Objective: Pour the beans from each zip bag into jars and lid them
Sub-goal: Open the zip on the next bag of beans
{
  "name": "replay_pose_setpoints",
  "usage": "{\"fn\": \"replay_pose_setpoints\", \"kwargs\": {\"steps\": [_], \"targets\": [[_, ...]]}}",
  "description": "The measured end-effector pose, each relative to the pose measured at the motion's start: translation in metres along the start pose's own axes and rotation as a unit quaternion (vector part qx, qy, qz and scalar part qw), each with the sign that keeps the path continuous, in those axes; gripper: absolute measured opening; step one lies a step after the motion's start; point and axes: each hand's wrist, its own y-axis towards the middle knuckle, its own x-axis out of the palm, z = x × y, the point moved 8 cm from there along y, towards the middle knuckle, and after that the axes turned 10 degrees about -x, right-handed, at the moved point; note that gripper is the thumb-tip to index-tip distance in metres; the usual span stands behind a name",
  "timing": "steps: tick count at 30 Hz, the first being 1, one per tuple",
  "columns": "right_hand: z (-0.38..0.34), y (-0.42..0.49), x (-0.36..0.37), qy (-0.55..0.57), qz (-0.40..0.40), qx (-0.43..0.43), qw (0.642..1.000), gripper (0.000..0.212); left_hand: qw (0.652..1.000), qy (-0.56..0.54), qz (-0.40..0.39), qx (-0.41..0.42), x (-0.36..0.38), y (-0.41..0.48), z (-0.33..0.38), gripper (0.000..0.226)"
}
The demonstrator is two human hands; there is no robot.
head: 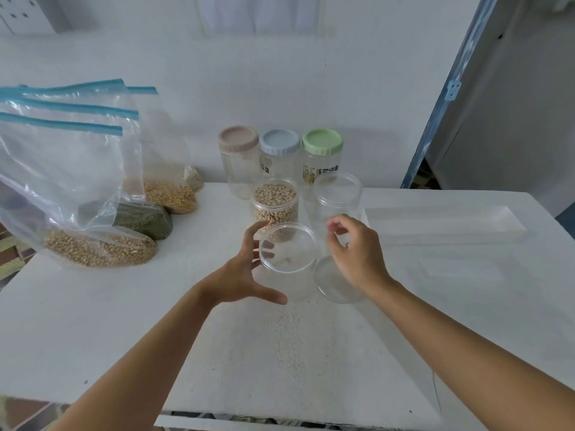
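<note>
the left hand [245, 269] is round the empty clear jar [287, 259] near the middle of the white table [124, 321]. its fingers are spread and curved about the jar's far left side, some showing through the clear wall, and the thumb lies against the near side low down. the jar stands upright with its mouth open.

the right hand [354, 250] hovers just right of the jar, above the table. its fingers are loosely curled, with thumb and forefinger tips close together, and nothing shows between them. under it a clear round lid [334, 286] lies flat on the table, just beside the jar; the wrist covers part of it.

behind the jar stands a bean jar [275, 202], full of pale beans; whether it is lidded i cannot tell. right of it is a second empty clear jar, the back jar [337, 200].

at the table's far edge three taller jars stand in a row, close together, with a beige lid [238, 138], a blue lid [280, 141] and a green lid [322, 140].

on the left four zip bags lean together with blue strips up: a pale bean bag [99, 248] nearest, then a green bean bag [146, 219], a yellow bean bag [171, 194], and a whitish bag [193, 177] farthest back.
</note>
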Motion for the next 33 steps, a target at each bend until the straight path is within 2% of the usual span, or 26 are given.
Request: {"fn": "replay_pose_setpoints", "kwargs": {"steps": [3,5,9,11,14,17,22,25,27,30,33], "targets": [[-0.040,0.022,-0.005,0.067,0.013,-0.036,0.997,0.007,0.999,0.020,-0.014,-0.041,-0.029,-0.022,0.004,0.133],[-0.069,0.035,-0.002,0.094,0.005,-0.074,0.993,0.008,0.997,0.027,0.036,-0.058,-0.058,-0.044,0.011,0.119],[-0.125,0.062,0.021,0.153,-0.037,-0.107,0.982,0.015,0.979,0.009,0.202,-0.025,-0.125,-0.095,0.032,0.043],[-0.157,0.074,0.038,0.178,-0.067,-0.123,0.974,0.015,0.954,0.000,0.298,0.016,-0.162,-0.121,0.043,0.024],[-0.210,0.092,0.064,0.178,-0.090,-0.180,0.963,0.012,0.909,-0.003,0.409,0.079,-0.211,-0.160,0.059,0.018],[-0.259,0.112,0.094,0.158,-0.103,-0.230,0.955,0.009,0.875,0.023,0.476,0.090,-0.255,-0.191,0.066,0.013],[-0.328,0.148,0.152,0.104,-0.088,-0.292,0.947,0.006,0.830,0.084,0.547,0.076,-0.335,-0.221,0.051,0.009],[-0.353,0.163,0.182,0.009,-0.044,-0.332,0.942,0.014,0.801,0.164,0.568,0.092,-0.378,-0.228,0.042,0.006],[-0.360,0.172,0.199,-0.074,-0.034,-0.330,0.941,0.021,0.773,0.260,0.569,0.104,-0.399,-0.225,0.040,0.022],[-0.355,0.180,0.221,-0.178,-0.069,-0.287,0.939,0.033,0.758,0.399,0.507,0.094,-0.421,-0.205,0.033,0.042],[-0.345,0.182,0.232,-0.190,-0.112,-0.252,0.942,0.025,0.745,0.492,0.444,0.084,-0.428,-0.186,0.027,0.040]]}}
